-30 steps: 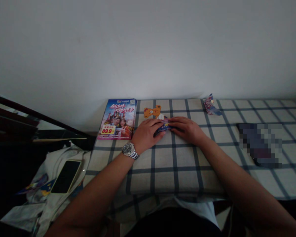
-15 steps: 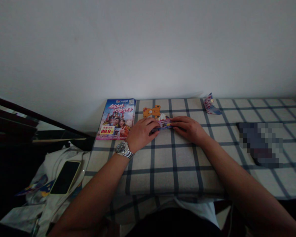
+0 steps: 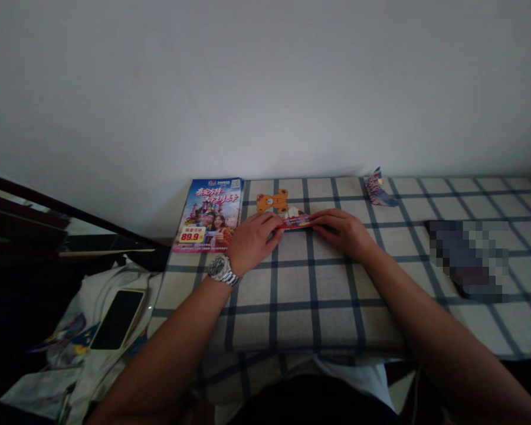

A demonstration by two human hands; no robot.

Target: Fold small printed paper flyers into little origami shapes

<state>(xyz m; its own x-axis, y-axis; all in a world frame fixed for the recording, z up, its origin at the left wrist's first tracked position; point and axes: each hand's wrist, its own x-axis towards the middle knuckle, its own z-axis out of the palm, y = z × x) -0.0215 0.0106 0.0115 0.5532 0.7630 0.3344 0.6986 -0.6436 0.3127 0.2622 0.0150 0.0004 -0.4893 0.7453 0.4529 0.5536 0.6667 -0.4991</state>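
Note:
A small folded strip of printed paper (image 3: 295,222) lies on the checked tablecloth (image 3: 318,283) near the wall. My left hand (image 3: 253,241), with a metal watch on its wrist, pinches the strip's left end with closed fingers. My right hand (image 3: 340,230) holds the right end, fingers pressed down on it. Most of the paper is hidden under my fingers. Just behind the strip sits an orange bear-shaped cutout (image 3: 272,201).
A colourful flyer (image 3: 209,213) lies at the table's left edge. A folded paper piece (image 3: 377,189) stands near the wall on the right. A dark blurred object (image 3: 469,257) rests at the right. A phone (image 3: 117,319) lies on cloth below the table, left.
My left hand slid slightly left and back along the paper. The strip now looks narrower and flatter, showing a red edge between my hands.

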